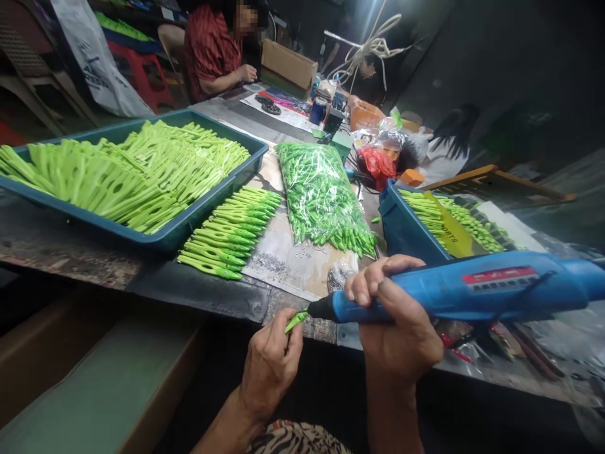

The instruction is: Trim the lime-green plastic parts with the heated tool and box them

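My right hand (401, 321) is wrapped round a blue electric screwdriver (472, 290), which lies nearly level and points left. Its black nose meets a small light-green plastic piece (295, 322) at the table's front edge. Thumb and fingers of my left hand (269, 362) pinch that piece; most of it is hidden by the fingers. Beyond the tool's nose sits a small heap of tiny metal screws (339, 275). Finished-looking long green plastic pieces (229, 233) lie in a neat row ahead of my left hand. Behind the screws rests a clear bag of small green parts (319, 192).
A dark blue tray (155, 241) heaped with long green pieces stands left. On the right is a blue bin (411, 233) with more green parts. A person in a red shirt (210, 47) sits across the table near a cardboard box (288, 66). Tied cable (373, 47) hangs above.
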### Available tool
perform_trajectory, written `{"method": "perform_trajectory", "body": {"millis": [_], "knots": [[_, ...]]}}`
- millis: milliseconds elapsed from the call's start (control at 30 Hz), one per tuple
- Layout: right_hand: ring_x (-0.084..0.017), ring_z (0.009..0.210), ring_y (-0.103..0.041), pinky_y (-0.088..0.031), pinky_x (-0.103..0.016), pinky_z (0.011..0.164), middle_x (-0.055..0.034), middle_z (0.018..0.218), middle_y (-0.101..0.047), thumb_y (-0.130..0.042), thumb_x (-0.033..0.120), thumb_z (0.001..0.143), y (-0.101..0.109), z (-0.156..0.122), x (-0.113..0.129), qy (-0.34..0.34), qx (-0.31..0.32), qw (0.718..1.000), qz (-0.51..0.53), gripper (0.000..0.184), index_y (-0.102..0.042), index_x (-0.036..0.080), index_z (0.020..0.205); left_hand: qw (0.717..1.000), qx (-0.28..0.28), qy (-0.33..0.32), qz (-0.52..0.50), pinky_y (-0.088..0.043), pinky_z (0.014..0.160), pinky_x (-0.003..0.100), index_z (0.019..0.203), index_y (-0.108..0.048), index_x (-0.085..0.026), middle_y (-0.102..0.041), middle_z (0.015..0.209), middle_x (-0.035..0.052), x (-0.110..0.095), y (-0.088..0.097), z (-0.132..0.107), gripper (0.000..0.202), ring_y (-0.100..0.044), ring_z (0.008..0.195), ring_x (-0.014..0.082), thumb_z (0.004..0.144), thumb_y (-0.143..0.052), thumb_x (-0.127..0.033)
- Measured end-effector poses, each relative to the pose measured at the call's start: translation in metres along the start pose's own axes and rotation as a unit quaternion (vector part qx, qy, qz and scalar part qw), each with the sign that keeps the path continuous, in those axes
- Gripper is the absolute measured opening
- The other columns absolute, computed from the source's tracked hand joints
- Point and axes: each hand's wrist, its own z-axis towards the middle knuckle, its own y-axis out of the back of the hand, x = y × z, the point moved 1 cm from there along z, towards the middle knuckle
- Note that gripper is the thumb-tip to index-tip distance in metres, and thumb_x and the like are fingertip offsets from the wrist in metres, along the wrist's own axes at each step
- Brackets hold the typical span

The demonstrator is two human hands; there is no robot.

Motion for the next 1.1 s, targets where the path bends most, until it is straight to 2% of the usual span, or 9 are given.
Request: {"method": "perform_trajectory", "body": {"millis": [300, 733, 1100], "knots": [[-0.009, 0.053, -0.045, -0.039, -0.025, 0.056, 0.0051, 0.064, -0.045, -0.062, 0.016, 0.071, 0.001, -0.005, -0.003, -0.018, -0.011, 1.000, -0.018, 0.020, -0.049, 0.021, 0.085, 0.990, -0.049, -0.079, 0.104, -0.053, 0.065, 0.027, 0.100, -0.051, -0.010, -0.064, 0.075, 0.0074, 0.006, -0.004, -0.002, 0.017, -0.064, 0.067, 0.0176, 0.083, -0.052, -0.011], [-0.008, 0.054, -0.048, -0.041, -0.024, 0.058, 0.0047, 0.066, -0.048, -0.063, 0.014, 0.071, 0.003, -0.009, -0.011, -0.029, -0.017, 0.999, -0.006, 0.021, -0.051, 0.021, 0.086, 0.984, -0.047, -0.098, 0.142, -0.056, 0.065, 0.029, 0.101, -0.051, -0.008, -0.064, 0.072, 0.0090, 0.007, -0.003, -0.004, 0.018, -0.065, 0.067, 0.0194, 0.083, -0.051, -0.010], [-0.008, 0.054, -0.048, -0.040, -0.024, 0.058, 0.0047, 0.065, -0.049, -0.063, 0.013, 0.070, 0.002, -0.008, -0.013, -0.033, -0.014, 0.999, -0.004, 0.021, -0.052, 0.020, 0.086, 0.988, -0.024, -0.101, 0.114, -0.055, 0.065, 0.030, 0.099, -0.052, -0.009, -0.063, 0.073, 0.0080, 0.008, -0.003, -0.006, 0.015, -0.063, 0.067, 0.0184, 0.084, -0.049, -0.008]]}}
